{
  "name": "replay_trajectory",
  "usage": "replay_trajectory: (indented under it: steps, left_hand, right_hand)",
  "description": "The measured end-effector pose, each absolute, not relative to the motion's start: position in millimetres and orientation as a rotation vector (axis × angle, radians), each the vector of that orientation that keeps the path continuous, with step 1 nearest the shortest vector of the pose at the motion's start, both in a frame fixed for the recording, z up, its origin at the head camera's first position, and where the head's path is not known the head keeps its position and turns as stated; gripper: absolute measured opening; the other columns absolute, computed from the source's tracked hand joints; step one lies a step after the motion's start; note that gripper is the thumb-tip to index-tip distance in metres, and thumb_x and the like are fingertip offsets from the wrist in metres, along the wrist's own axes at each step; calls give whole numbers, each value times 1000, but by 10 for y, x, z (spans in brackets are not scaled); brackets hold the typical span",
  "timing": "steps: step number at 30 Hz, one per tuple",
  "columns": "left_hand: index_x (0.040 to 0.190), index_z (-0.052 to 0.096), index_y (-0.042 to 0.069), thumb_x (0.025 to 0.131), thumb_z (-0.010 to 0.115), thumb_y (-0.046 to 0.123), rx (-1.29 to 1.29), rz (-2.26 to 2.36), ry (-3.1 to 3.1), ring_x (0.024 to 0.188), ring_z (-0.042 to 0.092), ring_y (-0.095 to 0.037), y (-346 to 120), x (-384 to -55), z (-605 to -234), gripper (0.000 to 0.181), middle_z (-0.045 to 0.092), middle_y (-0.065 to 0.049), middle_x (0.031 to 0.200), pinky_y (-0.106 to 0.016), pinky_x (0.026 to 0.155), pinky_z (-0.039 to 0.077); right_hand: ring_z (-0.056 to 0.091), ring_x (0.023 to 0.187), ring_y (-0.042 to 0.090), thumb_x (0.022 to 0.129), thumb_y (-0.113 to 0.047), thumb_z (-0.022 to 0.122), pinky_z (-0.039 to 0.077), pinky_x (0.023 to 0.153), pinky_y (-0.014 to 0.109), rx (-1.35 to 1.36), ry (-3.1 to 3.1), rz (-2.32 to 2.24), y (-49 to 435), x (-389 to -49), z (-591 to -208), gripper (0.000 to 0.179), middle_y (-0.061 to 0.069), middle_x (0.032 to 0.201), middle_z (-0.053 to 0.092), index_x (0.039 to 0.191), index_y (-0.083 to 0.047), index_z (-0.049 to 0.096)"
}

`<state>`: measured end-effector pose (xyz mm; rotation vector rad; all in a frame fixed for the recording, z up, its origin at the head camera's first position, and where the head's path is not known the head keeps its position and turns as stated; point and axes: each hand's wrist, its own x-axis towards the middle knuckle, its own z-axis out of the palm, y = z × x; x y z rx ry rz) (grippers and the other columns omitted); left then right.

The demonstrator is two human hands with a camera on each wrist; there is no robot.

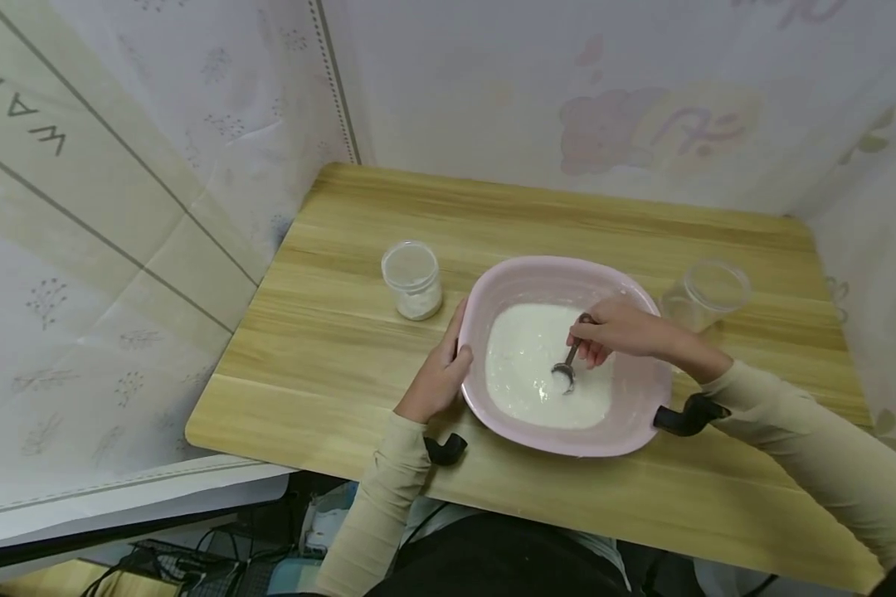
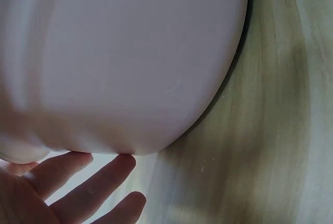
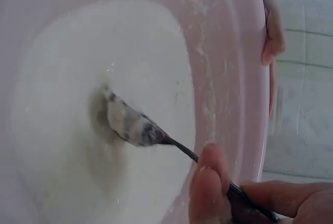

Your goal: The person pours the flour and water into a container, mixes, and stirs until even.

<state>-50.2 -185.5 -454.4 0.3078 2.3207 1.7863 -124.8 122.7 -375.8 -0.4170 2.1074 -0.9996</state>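
Note:
A pink plastic basin [image 1: 567, 442] stands on the table with a white liquid [image 1: 523, 365] in it. My right hand [image 1: 620, 329] pinches the handle of a dark metal spoon [image 3: 179, 147] between thumb and fingers. The spoon's bowl, coated in wet white stuff, dips at the surface of the liquid. On the basin's left side my left hand [image 1: 440, 373] rests against the outside, its thumb at the rim. Its fingers [image 2: 93, 190] are fairly straight in the left wrist view, with fingertips touching the outer wall.
A clear jar [image 1: 412, 282] with some white contents stands left of the basin. Another clear jar [image 1: 705, 294] is behind my right wrist. The wooden table [image 1: 306, 390] meets patterned wall sheets [image 1: 493, 91] at the back. Cables [image 1: 194, 564] lie below the left edge.

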Motion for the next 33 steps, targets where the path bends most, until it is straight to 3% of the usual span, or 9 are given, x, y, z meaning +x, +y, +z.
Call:
replay_trajectory:
  steps: [7, 14, 20, 27, 33]
  left_hand:
    - [164, 10, 51, 105, 38, 20, 304, 1782, 2317, 123, 66, -35, -1861, -503, -4543, 72, 19, 7, 174, -50, 101, 56]
    - [164, 9, 51, 106, 37, 21, 310, 1782, 2310, 126, 64, -33, -1862, -496, -4547, 71, 19, 8, 174, -49, 100, 57]
    - [164, 10, 51, 106, 38, 22, 300, 1780, 2322, 127, 63, -32, -1875, -494, -4539, 71, 19, 9, 174, -49, 104, 55]
    - [163, 10, 52, 105, 38, 24, 300, 1789, 2307, 125, 65, -32, -1877, -490, -4532, 70, 20, 8, 174, -49, 103, 55]
    - [163, 10, 53, 106, 38, 23, 301, 1788, 2315, 126, 64, -32, -1889, -488, -4546, 70, 20, 7, 174, -49, 103, 55]
  right_hand:
    - [75, 79, 19, 110, -20, 47, 64, 80, 40, -387, 2169, -1117, 1166, -1323, -3804, 39, 23, 95, 74, 113, 11, 70]
    - [74, 76, 17, 111, -17, 44, 64, 73, 34, -307, 2318, -1102, 1278, -1476, -3804, 39, 21, 93, 74, 117, 13, 69]
    - [74, 81, 15, 111, -19, 45, 63, 75, 31, -311, 2351, -1095, 1257, -1519, -3769, 39, 21, 99, 74, 119, 11, 69]
    - [76, 84, 25, 110, -18, 50, 64, 80, 38, -493, 2272, -1113, 1073, -1385, -3783, 35, 19, 94, 75, 115, 10, 71]
    - [77, 91, 26, 110, -23, 52, 62, 82, 29, -723, 2195, -978, 899, -1136, -3779, 33, 8, 95, 78, 115, -1, 76]
